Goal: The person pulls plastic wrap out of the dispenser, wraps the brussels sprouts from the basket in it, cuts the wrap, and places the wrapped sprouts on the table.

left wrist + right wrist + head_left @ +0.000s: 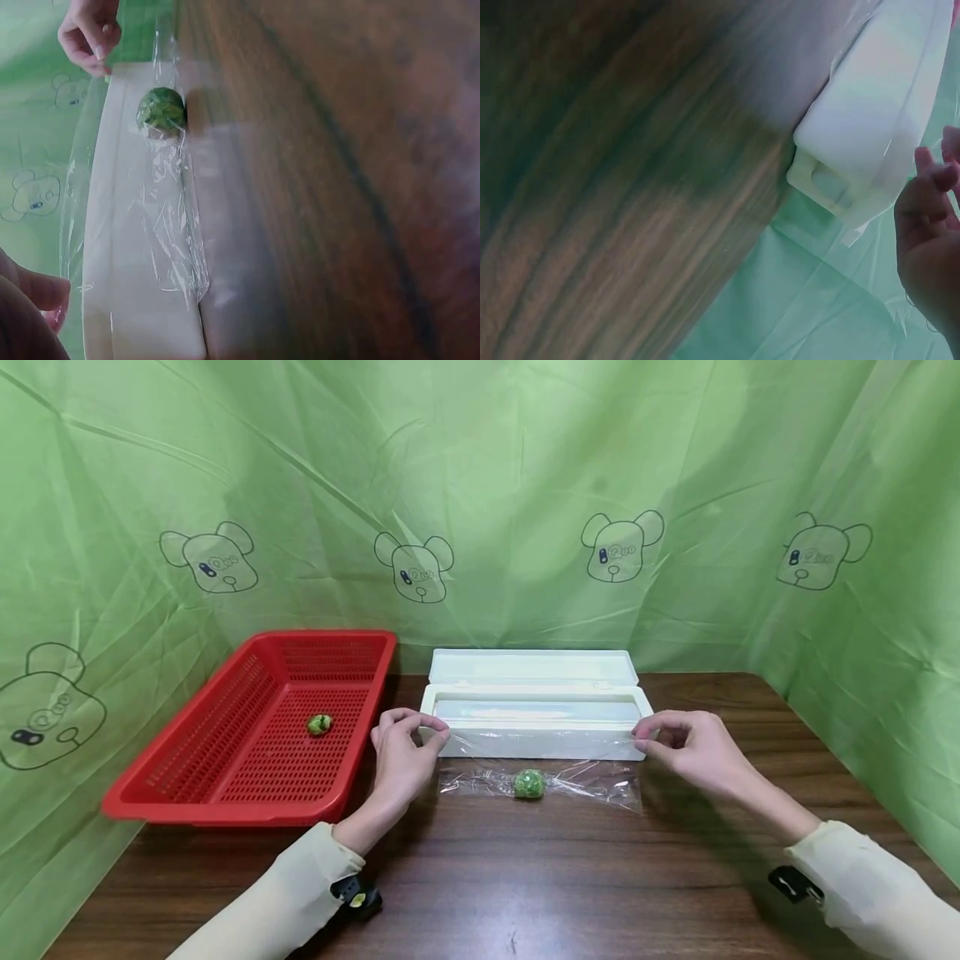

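Observation:
A white cling film dispenser [487, 745] stands with its lid [532, 668] raised and a roll [536, 710] inside. At its front left corner my left hand [405, 752] pinches the edge of the clear cling film between thumb and fingers. My right hand [690, 747] pinches the film at the front right corner. Between both hands the film [75, 187] stretches along the box in the left wrist view. In front of the dispenser a small round green vegetable [528, 784] lies on the table with crinkled cling film [600, 785] spreading out on both sides.
To the left stands a red perforated basket [255, 814] with one similar green vegetable [318, 725] inside. All of it is on a dark wooden table [540, 885]. Green curtains [517, 460] with printed bear heads enclose the back and sides.

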Motion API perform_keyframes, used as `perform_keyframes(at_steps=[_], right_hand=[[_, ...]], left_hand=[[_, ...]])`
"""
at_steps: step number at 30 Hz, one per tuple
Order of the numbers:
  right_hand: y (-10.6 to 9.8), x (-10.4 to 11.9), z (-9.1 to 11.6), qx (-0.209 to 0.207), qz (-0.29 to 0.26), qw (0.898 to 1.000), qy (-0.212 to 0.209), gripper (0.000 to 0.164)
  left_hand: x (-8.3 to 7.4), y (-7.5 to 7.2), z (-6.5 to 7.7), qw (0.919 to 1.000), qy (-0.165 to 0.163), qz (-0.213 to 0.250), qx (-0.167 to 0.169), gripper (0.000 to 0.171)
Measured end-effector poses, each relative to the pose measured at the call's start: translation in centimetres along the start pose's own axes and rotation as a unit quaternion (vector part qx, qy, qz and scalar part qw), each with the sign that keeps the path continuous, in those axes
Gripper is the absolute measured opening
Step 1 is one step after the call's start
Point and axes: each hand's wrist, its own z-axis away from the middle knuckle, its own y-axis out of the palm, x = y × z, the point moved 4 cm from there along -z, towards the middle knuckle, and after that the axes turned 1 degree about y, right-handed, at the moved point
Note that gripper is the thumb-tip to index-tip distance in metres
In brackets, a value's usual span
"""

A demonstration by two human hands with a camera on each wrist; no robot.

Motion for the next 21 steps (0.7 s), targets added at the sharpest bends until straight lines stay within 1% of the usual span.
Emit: perform_keyframes(at_steps=[3, 5, 7, 9, 13, 14, 16, 19, 21], right_hand=[[0.2, -0.2, 0.2, 0.037, -0.047, 0.998, 0.036, 0.001], [0.4, -0.3, 0.3, 0.062, -0.089, 0.993, 0.051, 0.004], [0.6, -0.5, 0.4, 0.088, -0.135, 0.985, 0.064, 0.005], [0.9, -0.6, 0.6, 0.111, -0.183, 0.974, 0.068, 0.004], [1.3, -0.7, 0.9, 0.145, -0.245, 0.957, 0.062, 0.006], [1.4, -0.7, 0.9, 0.151, -0.253, 0.954, 0.062, 0.009], [1.6, -0.7, 1.0, 0.154, -0.259, 0.951, 0.068, 0.013], [1.8, -0.8, 1.1, 0.151, -0.255, 0.951, 0.092, 0.015], [1.9, -0.9, 1.2, 0.147, -0.250, 0.951, 0.105, 0.015]], left_hand=[[0.0, -0.2, 0.3, 1.0000, -0.007, 0.004, 0.005, 0.005], [0.0, -0.4, 0.6, 0.9999, -0.008, 0.008, 0.010, 0.006], [0.1, -0.5, 0.9, 0.9998, -0.007, 0.012, 0.016, 0.005], [0.1, -0.6, 1.1, 0.9997, -0.003, 0.016, 0.019, 0.005], [0.1, -0.8, 1.4, 0.9994, -0.006, 0.024, 0.023, 0.006], [0.1, -0.9, 1.4, 0.9993, -0.010, 0.025, 0.025, 0.006], [0.2, -0.9, 1.5, 0.9989, -0.023, 0.027, 0.032, 0.006], [0.3, -0.9, 1.6, 0.9980, -0.036, 0.030, 0.042, 0.006], [0.4, -0.9, 1.6, 0.9977, -0.037, 0.032, 0.046, 0.005]])
